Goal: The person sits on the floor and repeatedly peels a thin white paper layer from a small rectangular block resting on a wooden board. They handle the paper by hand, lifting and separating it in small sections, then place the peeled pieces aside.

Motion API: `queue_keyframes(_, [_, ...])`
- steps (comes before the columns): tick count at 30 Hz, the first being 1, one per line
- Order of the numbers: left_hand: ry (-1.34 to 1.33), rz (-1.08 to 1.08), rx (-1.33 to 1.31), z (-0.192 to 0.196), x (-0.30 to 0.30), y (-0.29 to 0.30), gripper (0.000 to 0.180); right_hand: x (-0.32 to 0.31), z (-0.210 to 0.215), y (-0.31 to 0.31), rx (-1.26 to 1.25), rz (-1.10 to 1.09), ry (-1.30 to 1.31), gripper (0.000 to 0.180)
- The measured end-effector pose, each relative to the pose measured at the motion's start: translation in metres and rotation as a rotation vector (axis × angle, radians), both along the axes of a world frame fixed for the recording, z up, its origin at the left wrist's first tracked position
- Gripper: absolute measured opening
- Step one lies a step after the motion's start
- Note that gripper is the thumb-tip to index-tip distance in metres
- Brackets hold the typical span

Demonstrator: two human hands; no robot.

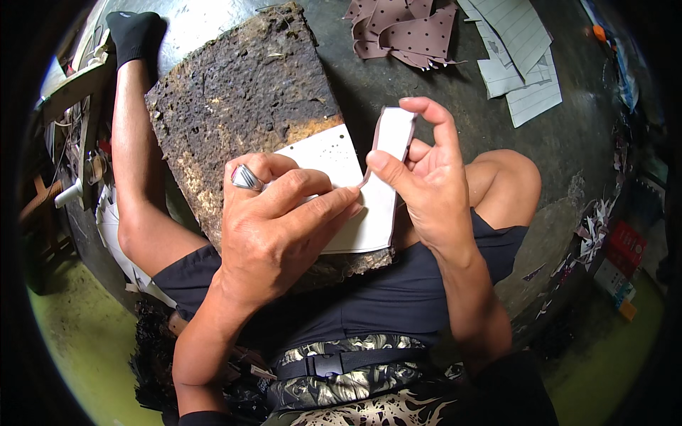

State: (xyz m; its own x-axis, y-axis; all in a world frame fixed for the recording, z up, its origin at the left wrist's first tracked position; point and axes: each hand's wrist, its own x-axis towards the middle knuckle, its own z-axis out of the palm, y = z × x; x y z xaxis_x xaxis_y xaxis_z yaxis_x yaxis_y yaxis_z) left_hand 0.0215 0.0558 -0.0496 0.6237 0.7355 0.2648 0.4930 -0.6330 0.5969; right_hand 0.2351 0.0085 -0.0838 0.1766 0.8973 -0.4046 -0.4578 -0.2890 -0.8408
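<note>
A white piece [376,220] with a thin mauve edge lies partly over the near corner of a rough, worn block [234,106]. Its narrow upper part stands raised off the block. My right hand [430,177] grips that raised part, thumb on the white face and index finger curled over the top end. On the piece's left edge, the fingertips of my left hand [277,213] are pinched together. A ring sits on one left finger. Next to the left fingers lies white material with dark dots [330,149]; whether it joins the held piece is hidden.
Mauve dotted cut pieces [405,32] lie on the dark floor beyond the block. Lined white paper pieces [518,64] overlap at the far right. Scraps [593,227] and a red packet [625,248] are along the right side. My bent legs flank the block.
</note>
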Motion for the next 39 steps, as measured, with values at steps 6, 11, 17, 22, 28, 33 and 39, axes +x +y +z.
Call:
queue_keyframes(6, [0.004,0.015,0.01,-0.001,0.002,-0.003,0.027,-0.02,0.009,-0.015,0.039,-0.024,-0.109,0.081])
queue_keyframes(11, [-0.004,0.013,0.006,-0.002,0.0,-0.003,0.029,-0.01,0.004,-0.012,0.074,-0.005,-0.019,0.082])
queue_keyframes(17, [0.001,-0.003,0.015,-0.004,-0.002,-0.003,0.031,-0.001,-0.004,-0.009,0.099,0.044,-0.03,0.08])
queue_keyframes(22, [-0.007,-0.004,0.03,-0.006,-0.001,-0.003,0.031,0.003,-0.011,-0.01,0.087,0.036,0.004,0.076])
queue_keyframes(28, [0.01,-0.001,0.069,-0.008,-0.001,-0.005,0.031,0.002,-0.019,-0.012,0.076,-0.008,0.023,0.073])
queue_keyframes(33, [-0.001,0.008,0.064,-0.009,-0.002,-0.007,0.032,0.003,-0.025,-0.015,0.056,-0.022,0.03,0.071])
queue_keyframes(39, [-0.002,0.022,0.049,-0.009,-0.002,-0.009,0.031,0.002,-0.031,-0.017,0.035,-0.039,0.026,0.069])
